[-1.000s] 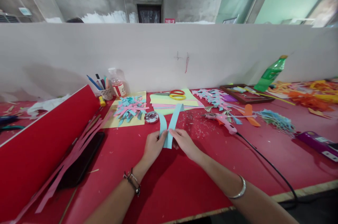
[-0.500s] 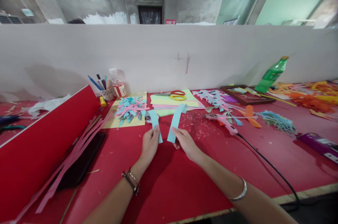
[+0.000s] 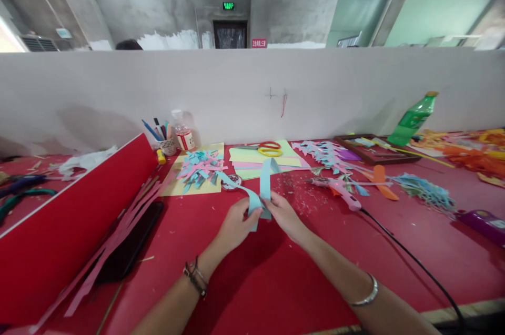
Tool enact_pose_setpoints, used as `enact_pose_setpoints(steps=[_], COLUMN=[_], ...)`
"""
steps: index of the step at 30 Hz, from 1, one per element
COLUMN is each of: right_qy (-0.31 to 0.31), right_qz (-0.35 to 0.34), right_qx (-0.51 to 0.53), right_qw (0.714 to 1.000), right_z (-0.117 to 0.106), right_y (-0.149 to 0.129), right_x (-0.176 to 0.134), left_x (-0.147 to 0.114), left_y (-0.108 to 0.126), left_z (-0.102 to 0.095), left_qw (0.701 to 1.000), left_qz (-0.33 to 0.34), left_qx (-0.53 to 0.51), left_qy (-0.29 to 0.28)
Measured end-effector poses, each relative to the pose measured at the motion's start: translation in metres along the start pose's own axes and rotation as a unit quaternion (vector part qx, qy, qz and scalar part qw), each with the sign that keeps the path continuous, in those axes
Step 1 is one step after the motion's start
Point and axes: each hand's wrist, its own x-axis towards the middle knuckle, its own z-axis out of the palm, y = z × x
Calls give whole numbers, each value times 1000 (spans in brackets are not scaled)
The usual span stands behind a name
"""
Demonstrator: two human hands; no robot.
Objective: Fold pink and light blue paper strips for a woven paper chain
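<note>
My left hand (image 3: 239,221) pinches a light-blue paper strip (image 3: 240,188) whose far end curves away to the left. In my right hand (image 3: 284,214) is another light-blue paper strip (image 3: 265,177), standing up and bent over at its top. Both hands are close together above the red table, and the lower ends of the strips meet or overlap between the fingers. Beyond them lie scissors (image 3: 269,149) with red and yellow handles on a stack of coloured paper (image 3: 246,157). A pile of blue and pink paper pieces (image 3: 201,168) is behind my left hand.
To the right lies a pink glue gun (image 3: 341,191) with a black cord. A red upright board (image 3: 87,224), pink paper strips (image 3: 114,235) and a dark phone-like slab (image 3: 136,245) are at left. A green bottle (image 3: 412,119) leans near a tray (image 3: 379,151) at the back.
My hands have come together, bringing the two blue strips from apart to touching or overlapping at their lower ends. The whole view has shifted slightly.
</note>
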Motion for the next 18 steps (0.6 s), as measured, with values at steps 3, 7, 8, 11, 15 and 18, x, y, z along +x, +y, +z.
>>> enact_pose_setpoints(steps=[3,7,8,11,15,18], right_qy=[-8,42,61,117,132,157], right_qz=[-2,6,4,-9,-39,-100], right_qx=[17,21,15,-9,-24,-21], right_qw=[1000,999,998,993,990,982], right_z=[-7,-16,-18,-26,-41,-56], right_y=[1,-3,-6,-16,-41,-66], right_x=[3,7,9,14,28,51], left_x=[-14,-38,-42,-51,-57,-60], left_y=[23,41,42,43,45,51], left_z=[-11,-30,-35,-46,-57,-61], left_qw=[989,944,932,914,920,914], left_qz=[8,-1,-11,-44,-66,-70], left_qx=[75,209,235,270,218,97], left_qy=[-124,-254,-275,-301,-320,-388])
